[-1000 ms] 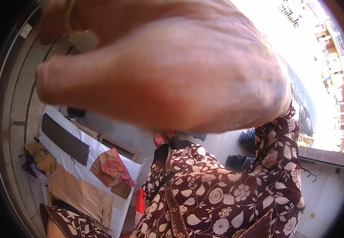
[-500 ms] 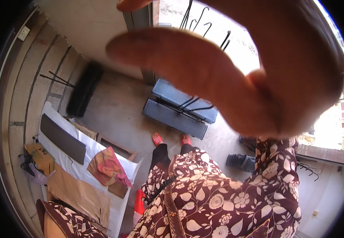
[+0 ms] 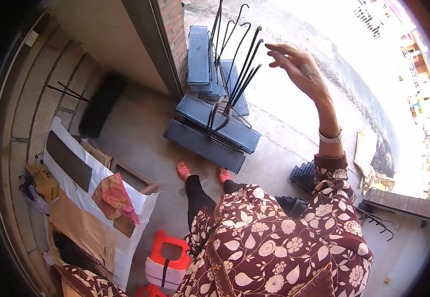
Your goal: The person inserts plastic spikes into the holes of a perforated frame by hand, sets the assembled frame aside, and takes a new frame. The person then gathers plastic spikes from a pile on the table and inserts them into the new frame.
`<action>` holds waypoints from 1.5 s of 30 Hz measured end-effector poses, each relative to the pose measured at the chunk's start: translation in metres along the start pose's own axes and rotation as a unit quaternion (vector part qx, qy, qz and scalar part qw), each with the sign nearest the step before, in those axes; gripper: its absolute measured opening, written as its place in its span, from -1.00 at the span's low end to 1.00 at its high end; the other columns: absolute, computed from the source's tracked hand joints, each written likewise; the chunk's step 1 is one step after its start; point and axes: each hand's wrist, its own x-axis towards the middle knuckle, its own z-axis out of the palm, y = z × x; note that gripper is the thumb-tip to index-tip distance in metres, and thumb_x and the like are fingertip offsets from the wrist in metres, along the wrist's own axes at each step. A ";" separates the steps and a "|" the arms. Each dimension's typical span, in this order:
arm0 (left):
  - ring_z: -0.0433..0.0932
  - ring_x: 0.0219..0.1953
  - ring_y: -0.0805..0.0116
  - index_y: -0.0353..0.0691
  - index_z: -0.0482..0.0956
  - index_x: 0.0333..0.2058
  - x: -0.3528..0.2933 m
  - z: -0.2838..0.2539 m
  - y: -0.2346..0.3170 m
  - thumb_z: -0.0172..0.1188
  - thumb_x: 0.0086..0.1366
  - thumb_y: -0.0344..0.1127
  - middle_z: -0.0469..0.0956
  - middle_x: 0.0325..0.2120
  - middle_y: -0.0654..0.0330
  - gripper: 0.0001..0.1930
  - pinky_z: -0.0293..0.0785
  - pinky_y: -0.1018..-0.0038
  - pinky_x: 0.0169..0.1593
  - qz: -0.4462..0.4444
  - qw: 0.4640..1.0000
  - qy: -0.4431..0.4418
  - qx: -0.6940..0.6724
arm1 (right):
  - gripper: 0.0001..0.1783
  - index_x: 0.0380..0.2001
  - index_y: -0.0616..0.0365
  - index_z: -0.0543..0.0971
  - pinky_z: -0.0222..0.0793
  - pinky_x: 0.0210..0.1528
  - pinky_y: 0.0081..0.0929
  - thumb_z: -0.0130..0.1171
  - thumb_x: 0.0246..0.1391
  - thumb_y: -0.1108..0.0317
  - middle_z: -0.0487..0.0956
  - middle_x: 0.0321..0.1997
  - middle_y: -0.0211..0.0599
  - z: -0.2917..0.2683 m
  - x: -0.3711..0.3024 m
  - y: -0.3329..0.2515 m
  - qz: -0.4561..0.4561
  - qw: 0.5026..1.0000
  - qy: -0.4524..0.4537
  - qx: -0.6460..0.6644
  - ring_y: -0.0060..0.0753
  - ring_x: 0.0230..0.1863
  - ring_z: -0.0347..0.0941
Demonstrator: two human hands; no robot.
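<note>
My right hand (image 3: 298, 72) is raised at the upper right. Its fingers are stretched out and slightly bent, with nothing in them. Nearest its fingertips are tall black rods with hooked tops (image 3: 260, 42); a small gap seems to lie between. Below the rods stand blue-grey mesh metal benches or racks (image 3: 205, 141) in front of my feet, with dark curved bars (image 3: 220, 116) rising between the two long panels. My left hand is out of the picture; only its floral sleeve (image 3: 88, 286) shows at the lower left.
More blue-grey mesh panels (image 3: 198, 54) stand near the doorway by a brick pillar. A red plastic chair (image 3: 175, 241) is at my left side. A low surface with cardboard (image 3: 86, 237) and a pink cloth (image 3: 118, 200) lies left. Dark stacked parts (image 3: 301, 176) sit right.
My right hand has moved away from close before the camera out to the upper right. The view has shifted, showing the hooked rods, more mesh panels and the red chair.
</note>
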 end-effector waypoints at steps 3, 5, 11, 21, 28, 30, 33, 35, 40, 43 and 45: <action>0.29 0.16 0.09 -0.09 0.24 0.21 -0.007 0.005 0.006 -0.05 0.44 -0.12 0.29 0.16 0.03 -0.56 0.13 0.08 0.24 0.028 0.999 0.030 0.006 | -0.60 0.08 0.17 0.50 0.48 -0.17 -0.43 0.07 0.21 0.26 0.65 -0.16 -0.06 0.014 -0.008 0.040 0.091 0.995 0.004 -0.034 -0.26 -0.23 0.63; 0.28 0.17 0.09 -0.09 0.24 0.22 -0.009 0.002 0.012 -0.05 0.44 -0.12 0.29 0.17 0.03 -0.56 0.12 0.07 0.25 0.042 0.998 0.045 0.011 | -0.54 0.17 0.12 0.42 0.46 -0.06 -0.44 0.03 0.26 0.19 0.61 -0.07 -0.07 0.022 -0.004 0.059 0.124 0.992 -0.014 -0.022 -0.30 -0.12 0.60; 0.27 0.18 0.08 -0.07 0.23 0.22 -0.002 0.000 0.014 -0.05 0.44 -0.12 0.28 0.18 0.03 -0.57 0.09 0.05 0.26 0.093 0.992 0.087 0.006 | -0.39 0.15 0.28 0.40 0.39 0.05 -0.28 0.06 0.18 0.05 0.55 -0.03 0.20 0.047 0.029 0.127 0.163 0.983 0.080 0.003 -0.01 0.00 0.53; 0.24 0.20 0.06 -0.05 0.23 0.23 0.024 -0.013 0.004 -0.06 0.44 -0.12 0.26 0.20 0.03 -0.57 0.06 0.02 0.29 0.158 0.976 0.147 -0.007 | -0.04 0.11 0.55 0.31 0.29 0.15 -0.28 0.07 0.07 -0.27 0.51 -0.01 0.29 0.065 0.079 0.167 0.223 0.965 0.136 0.025 0.05 0.08 0.46; 0.22 0.22 0.05 -0.03 0.22 0.23 0.041 -0.024 0.008 -0.07 0.45 -0.12 0.25 0.21 0.04 -0.57 0.03 0.00 0.31 0.208 0.964 0.168 -0.002 | -0.41 -0.08 0.24 0.59 0.39 -0.04 -0.29 0.06 0.12 -0.10 0.62 -0.20 0.09 0.069 0.092 0.179 0.205 0.965 0.163 -0.015 -0.06 -0.11 0.55; 0.22 0.22 0.04 -0.03 0.22 0.23 0.042 -0.025 0.011 -0.07 0.45 -0.12 0.24 0.21 0.04 -0.57 0.02 -0.01 0.31 0.223 0.959 0.175 -0.003 | -0.42 -0.07 0.23 0.59 0.37 0.01 -0.32 0.07 0.11 -0.09 0.61 -0.15 0.12 0.071 0.089 0.175 0.206 0.961 0.183 -0.011 -0.05 -0.07 0.54; 0.21 0.23 0.04 -0.02 0.22 0.23 0.041 -0.026 0.015 -0.07 0.45 -0.12 0.24 0.22 0.04 -0.57 0.01 -0.02 0.32 0.245 0.951 0.189 -0.004 | -0.42 -0.11 0.07 0.63 0.28 0.12 -0.18 0.13 0.00 -0.17 0.57 -0.07 0.09 0.055 0.091 0.189 0.264 0.952 0.144 -0.061 0.03 0.16 0.35; 0.20 0.24 0.03 -0.02 0.22 0.24 0.041 -0.033 0.017 -0.07 0.45 -0.12 0.23 0.22 0.04 -0.57 0.00 -0.02 0.32 0.263 0.943 0.205 0.015 | -0.52 -0.27 0.06 0.66 0.19 0.11 -0.04 0.16 -0.11 -0.07 0.58 -0.15 0.02 0.069 0.088 0.150 0.276 0.933 0.201 -0.118 0.01 0.09 0.33; 0.19 0.25 0.02 -0.01 0.21 0.24 0.044 -0.040 0.028 -0.08 0.45 -0.12 0.22 0.23 0.04 -0.57 -0.02 -0.04 0.34 0.304 0.923 0.235 0.029 | -0.61 -0.45 0.12 0.67 0.32 -0.08 -0.20 0.20 -0.14 0.00 0.56 -0.37 -0.15 0.080 0.065 0.129 0.193 0.941 0.270 -0.063 -0.14 -0.14 0.43; 0.49 -0.11 0.33 -0.34 0.34 0.02 0.005 -0.077 -0.053 -0.16 0.45 -0.23 0.42 0.00 0.04 -0.67 0.45 0.33 0.04 -0.103 0.993 -0.012 0.048 | -0.65 -0.47 0.22 0.65 0.34 -0.23 -0.41 0.21 -0.05 0.09 0.59 -0.42 -0.20 0.096 0.058 0.105 0.131 0.964 0.222 0.069 -0.35 -0.36 0.46; 0.54 -0.31 0.41 -0.34 0.46 -0.11 -0.019 -0.065 -0.108 -0.08 0.42 -0.28 0.53 -0.20 0.08 -0.75 0.52 0.46 -0.15 -0.239 0.968 0.001 0.073 | -0.55 -0.46 0.27 0.64 0.34 -0.21 -0.45 0.13 0.13 0.03 0.60 -0.46 -0.29 0.104 0.048 0.096 0.167 0.923 0.194 0.286 -0.46 -0.39 0.47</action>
